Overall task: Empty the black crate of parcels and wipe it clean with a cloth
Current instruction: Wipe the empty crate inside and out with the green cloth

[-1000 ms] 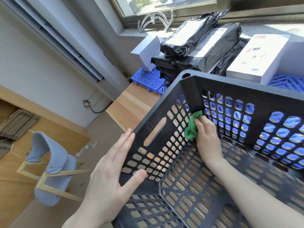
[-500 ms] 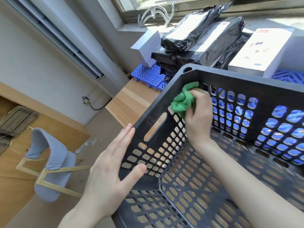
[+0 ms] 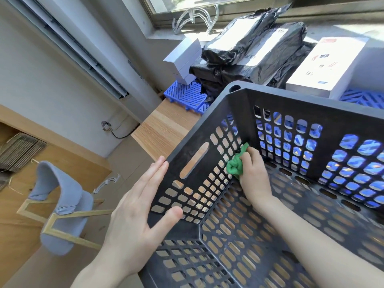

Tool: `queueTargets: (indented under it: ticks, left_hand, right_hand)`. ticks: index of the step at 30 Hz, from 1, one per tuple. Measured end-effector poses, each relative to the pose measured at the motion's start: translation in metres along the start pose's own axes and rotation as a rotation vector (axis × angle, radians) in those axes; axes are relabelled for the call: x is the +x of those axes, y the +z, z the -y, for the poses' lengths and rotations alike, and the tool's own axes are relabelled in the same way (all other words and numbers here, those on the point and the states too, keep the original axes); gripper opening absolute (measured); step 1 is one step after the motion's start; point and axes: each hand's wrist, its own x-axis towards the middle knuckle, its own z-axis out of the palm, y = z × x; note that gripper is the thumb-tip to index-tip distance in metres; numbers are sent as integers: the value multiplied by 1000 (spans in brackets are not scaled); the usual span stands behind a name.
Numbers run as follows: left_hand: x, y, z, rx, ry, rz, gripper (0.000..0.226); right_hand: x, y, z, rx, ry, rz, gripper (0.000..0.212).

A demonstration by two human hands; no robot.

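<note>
The black crate (image 3: 311,107) stands on the wooden table (image 3: 164,129), at the table's left edge, with its perforated floor and walls in full view. Inside it, the right hand (image 3: 252,175) grips a bunched green cloth (image 3: 235,166) with curled fingers and presses it against the lower part of the left side wall, close to the far corner and just right of the handle slot. The left hand (image 3: 141,204) is flat with straight fingers against the outside of that same wall, the thumb lying across its inner face near the near corner. Beyond the crate, black parcels (image 3: 249,50) are stacked on a blue grid mat (image 3: 185,95), between small white boxes (image 3: 182,57) and a larger white box (image 3: 324,65). A grey chair (image 3: 60,204) stands on the floor to the left.
</note>
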Motion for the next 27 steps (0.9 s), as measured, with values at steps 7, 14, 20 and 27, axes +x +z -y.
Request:
queueTargets:
  ticks: [7,14,20,27]
  left_hand:
    - [-1,0,1,-14,0,0,71]
    - [-1,0,1,-18,3,0,71]
    - [0,0,1,-8,14,-9,71]
    - [0,1,2,-3,4,-5,70]
  right_hand:
    - [9,-14,14,129,13,-108,35]
    - [48,-57,92,438,-139,-440,29]
    - [39,-51,104,429,-278,-452,33]
    - [-10,-4,32,168,-101,-127,41]
